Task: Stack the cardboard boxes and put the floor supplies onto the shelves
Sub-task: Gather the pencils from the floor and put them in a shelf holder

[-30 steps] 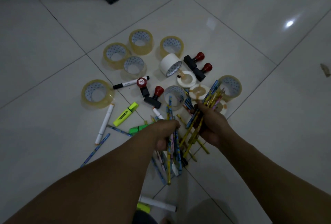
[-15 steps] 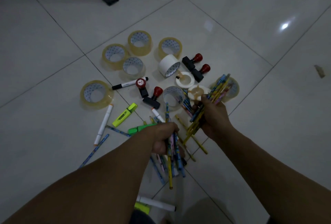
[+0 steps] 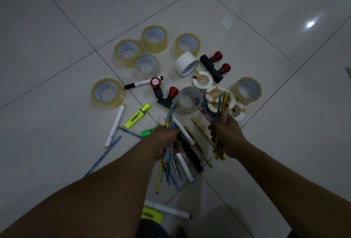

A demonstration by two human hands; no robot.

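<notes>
Nearest, a white marker [image 3: 168, 209] lies on the floor [image 3: 57, 142]. The left hand [image 3: 164, 139] and right hand [image 3: 228, 138] each have their grip closed round a bundle of pencils [image 3: 169, 169]. Farther off, tape rolls [image 3: 154, 38] and what look like stamps [image 3: 210, 61] lie ungathered, so shelving seems unstarted.
</notes>
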